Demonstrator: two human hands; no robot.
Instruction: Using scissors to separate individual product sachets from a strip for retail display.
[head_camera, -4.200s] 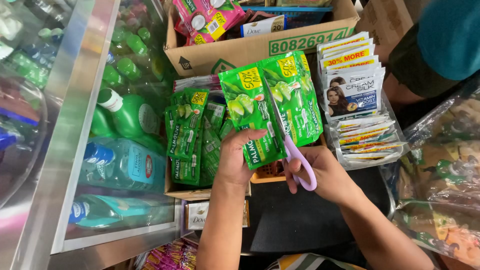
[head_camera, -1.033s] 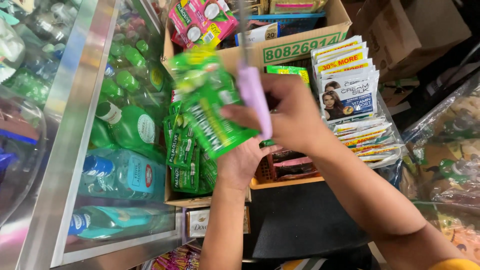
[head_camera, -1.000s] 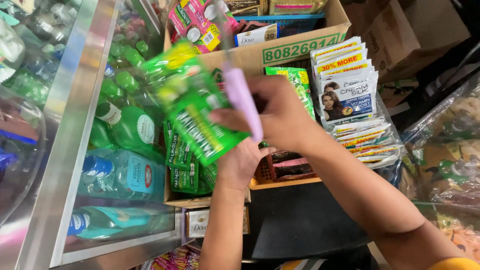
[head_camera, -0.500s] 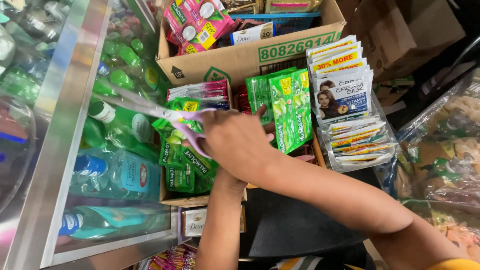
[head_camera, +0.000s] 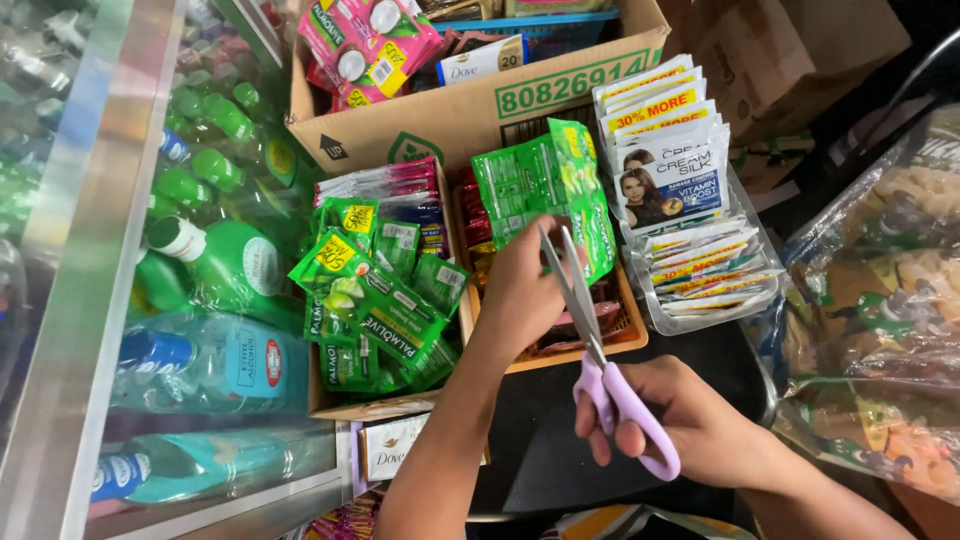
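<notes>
My left hand pinches the lower edge of a strip of green sachets that hangs over a shallow brown tray. My right hand grips purple-handled scissors, fingers through the loops. The blades are parted and point up at the strip just beside my left thumb. A loose pile of cut green sachets lies in a small carton to the left, apart from both hands.
A cardboard box with pink sachets stands at the back. A clear tray of white and blue sachet strips sits right of the green strip. Bottles lie behind glass at left. Plastic bags of snacks crowd the right.
My right hand dropped a cut green sachet strip onto the left pile, then came back down to the right with the scissors. My left hand took hold of the remaining strip again.
</notes>
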